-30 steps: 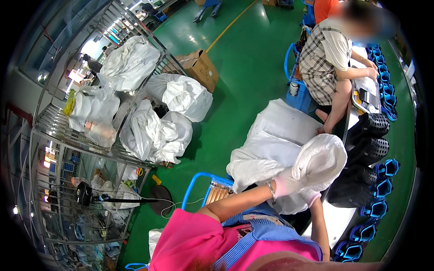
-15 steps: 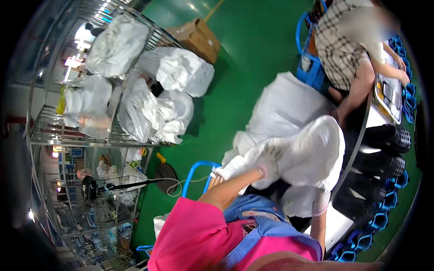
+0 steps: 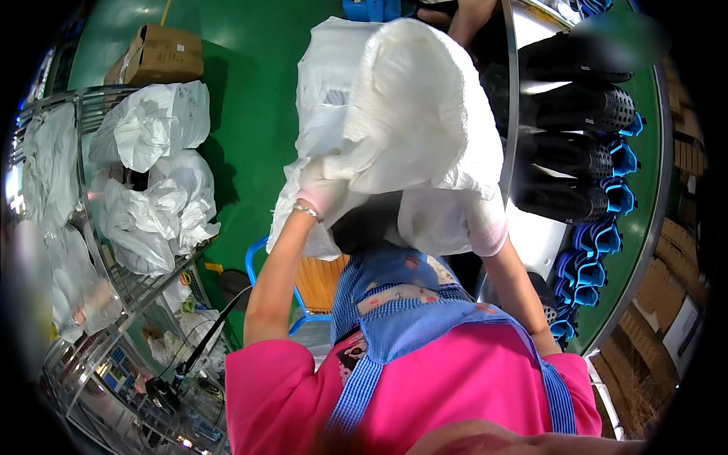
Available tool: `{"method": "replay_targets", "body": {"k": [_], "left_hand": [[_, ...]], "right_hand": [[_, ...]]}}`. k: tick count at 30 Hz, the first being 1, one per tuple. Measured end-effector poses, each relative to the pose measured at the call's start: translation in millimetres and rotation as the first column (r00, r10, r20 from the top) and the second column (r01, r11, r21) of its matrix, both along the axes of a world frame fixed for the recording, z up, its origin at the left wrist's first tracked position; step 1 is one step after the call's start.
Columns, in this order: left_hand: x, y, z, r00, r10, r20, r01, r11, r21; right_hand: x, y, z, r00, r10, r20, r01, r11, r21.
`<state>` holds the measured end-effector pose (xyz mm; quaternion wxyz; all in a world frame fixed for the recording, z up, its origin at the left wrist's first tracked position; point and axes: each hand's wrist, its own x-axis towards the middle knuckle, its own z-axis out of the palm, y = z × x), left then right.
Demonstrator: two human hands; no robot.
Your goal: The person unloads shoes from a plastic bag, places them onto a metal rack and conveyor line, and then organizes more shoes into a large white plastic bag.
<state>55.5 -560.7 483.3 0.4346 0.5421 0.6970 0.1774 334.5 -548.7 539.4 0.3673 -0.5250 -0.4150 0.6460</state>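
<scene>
Big white woven sack [image 3: 409, 114] held up at chest height, betw. both hands. Left hand [image 3: 322, 193] and right hand [image 3: 485, 227], both gloved, grip closed on its lower edge. Looks soft, floppy, prob. light; best taken bunched at the rim. Black parts [image 3: 576, 144] on tabletop just right of the grip.

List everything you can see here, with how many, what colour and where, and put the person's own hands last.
big sack: one, white, held up at centre
filled bags: several, white, on the wire rack at left
wire rack: one, metal, left edge
cardboard box: one, brown, on the green floor, top left
boots: a row, black with blue ends, on the right table
chair: one, blue frame, below the sack
left hand: gloved, gripping the sack
right hand: gloved, gripping the sack
</scene>
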Motion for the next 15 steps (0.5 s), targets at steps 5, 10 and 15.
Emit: {"method": "replay_targets", "body": {"k": [5, 10, 15], "left_hand": [[-16, -2, 25, 0.832, 0.332, 0.445, -0.439, 0.884, 0.161], [-3, 36, 132, 0.9, 0.258, 0.35, -0.384, 0.849, 0.362], [33, 78, 182, 0.996, 0.085, -0.008, -0.074, 0.906, 0.416]], "right_hand": [[-2, 2, 35, 0.999, 0.036, -0.003, -0.036, 0.999, 0.006], [33, 7, 70, 0.859, -0.08, 0.506, -0.261, 0.781, 0.567], [40, 55, 108, 0.984, -0.134, -0.121, 0.179, 0.82, 0.544]]}}
